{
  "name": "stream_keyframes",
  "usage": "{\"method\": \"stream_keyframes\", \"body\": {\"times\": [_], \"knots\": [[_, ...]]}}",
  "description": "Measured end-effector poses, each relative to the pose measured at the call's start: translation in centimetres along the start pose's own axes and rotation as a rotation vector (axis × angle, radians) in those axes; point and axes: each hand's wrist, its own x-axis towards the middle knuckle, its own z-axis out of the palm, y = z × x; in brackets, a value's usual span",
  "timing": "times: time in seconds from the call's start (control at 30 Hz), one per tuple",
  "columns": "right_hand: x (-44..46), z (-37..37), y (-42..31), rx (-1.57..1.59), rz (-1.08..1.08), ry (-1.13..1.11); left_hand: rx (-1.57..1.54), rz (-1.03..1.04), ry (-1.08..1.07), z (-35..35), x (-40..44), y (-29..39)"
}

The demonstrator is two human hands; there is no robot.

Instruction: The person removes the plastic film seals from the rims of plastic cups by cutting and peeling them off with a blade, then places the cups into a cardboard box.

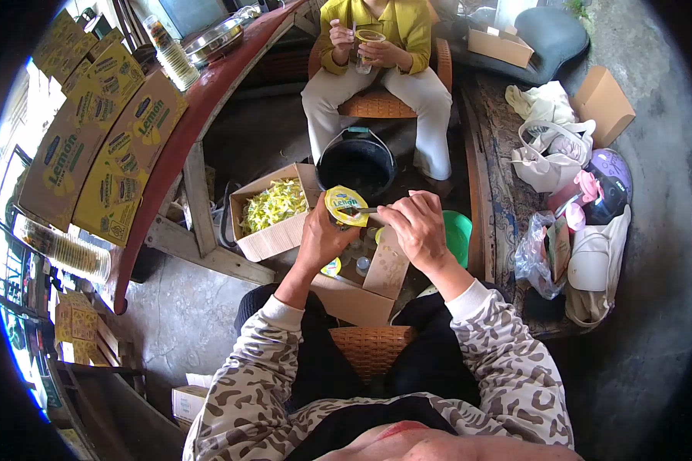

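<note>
My left hand (323,237) is wrapped round a cup with a yellow lid marked "Lemon" (347,206), held up at the centre. My right hand (417,230) grips a thin tool (367,210), perhaps a knife, whose tip lies over the lid. Below my hands an open cardboard box (358,300) contains small cups, partly hidden. To the left of it is a box (275,240) full of yellow-green strips (273,206). A black bucket (355,164) stands just beyond my hands.
Across from me a seated person (373,61) holds a cup. Lemon cartons (100,146) and stacked cups (169,58) are on the red-edged table (207,96) at left. A green basin (457,237) stands right of my right hand; bags and a helmet (610,177) lie further right.
</note>
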Motion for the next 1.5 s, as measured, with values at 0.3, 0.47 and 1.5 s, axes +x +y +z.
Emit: {"method": "stream_keyframes", "body": {"times": [0.3,0.47,1.5], "knots": [[-0.3,0.5,-0.7,-0.014,-0.044,-0.023,-0.384,-0.192,-0.257,-0.5,-0.1,-0.9],[-0.5,0.9,-0.7,0.02,-0.034,-0.042,-0.564,-0.279,-0.357,-0.9,-0.3,0.1],[-0.6,1.4,-0.5,0.092,0.143,-0.019,-0.559,-0.344,-0.32,-1.0,0.1,0.6]]}}
